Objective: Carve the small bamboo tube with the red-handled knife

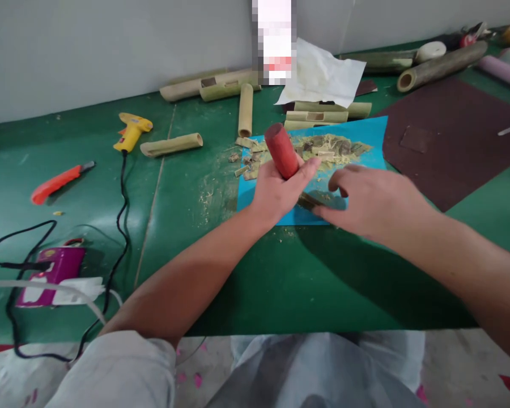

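Note:
My left hand [276,190] is closed round a thick red cylinder [281,150], which stands tilted with its flat end up. Its lower end is hidden in my palm. Just below that hand a short brownish-green piece [308,200] shows, partly covered; I cannot tell whether it joins the cylinder. My right hand [374,198] is beside it, fingers curled and apart from the thumb, the thumb tip close to that piece. Both hands are over a blue sheet [378,130], where bamboo shavings and chips [344,147] lie heaped.
Cut bamboo tubes [172,145] lie on the green table [221,272]. To the left are a yellow glue gun [132,131] with a black cord, an orange cutter knife [62,182] and a purple power strip [55,272]. White paper [321,73] and a dark brown sheet [450,136] lie right.

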The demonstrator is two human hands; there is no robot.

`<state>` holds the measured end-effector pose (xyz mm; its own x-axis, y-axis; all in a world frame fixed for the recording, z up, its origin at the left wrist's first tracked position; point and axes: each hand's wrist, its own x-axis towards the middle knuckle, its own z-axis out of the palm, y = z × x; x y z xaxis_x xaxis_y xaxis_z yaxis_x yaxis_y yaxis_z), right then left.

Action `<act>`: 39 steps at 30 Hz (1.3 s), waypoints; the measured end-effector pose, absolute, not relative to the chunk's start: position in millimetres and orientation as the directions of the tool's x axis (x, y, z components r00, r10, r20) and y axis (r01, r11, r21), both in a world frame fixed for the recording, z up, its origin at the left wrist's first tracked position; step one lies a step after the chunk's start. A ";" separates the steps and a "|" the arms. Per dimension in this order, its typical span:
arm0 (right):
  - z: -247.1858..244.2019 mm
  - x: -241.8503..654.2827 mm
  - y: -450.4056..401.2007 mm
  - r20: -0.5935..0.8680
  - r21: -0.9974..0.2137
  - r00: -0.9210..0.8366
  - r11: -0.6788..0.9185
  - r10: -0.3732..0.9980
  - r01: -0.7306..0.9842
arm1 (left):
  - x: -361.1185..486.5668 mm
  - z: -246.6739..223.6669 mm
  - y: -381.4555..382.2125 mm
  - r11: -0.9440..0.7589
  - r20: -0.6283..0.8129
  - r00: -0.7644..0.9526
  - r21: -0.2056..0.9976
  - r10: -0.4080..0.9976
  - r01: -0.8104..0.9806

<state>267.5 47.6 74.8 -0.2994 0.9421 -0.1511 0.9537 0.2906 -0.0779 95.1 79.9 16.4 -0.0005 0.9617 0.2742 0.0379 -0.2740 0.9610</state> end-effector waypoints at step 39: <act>35.8 244.0 60.9 -0.047 -0.151 -0.548 0.536 0.835 0.830 | 77.9 10.2 93.2 -0.466 0.481 -0.034 0.863 0.876 0.195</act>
<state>244.0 60.9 35.8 -0.5480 0.8352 -0.0466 0.8303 0.5363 -0.1514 77.9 93.2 10.2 -0.0338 0.8761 0.4810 0.1954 -0.4662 0.8628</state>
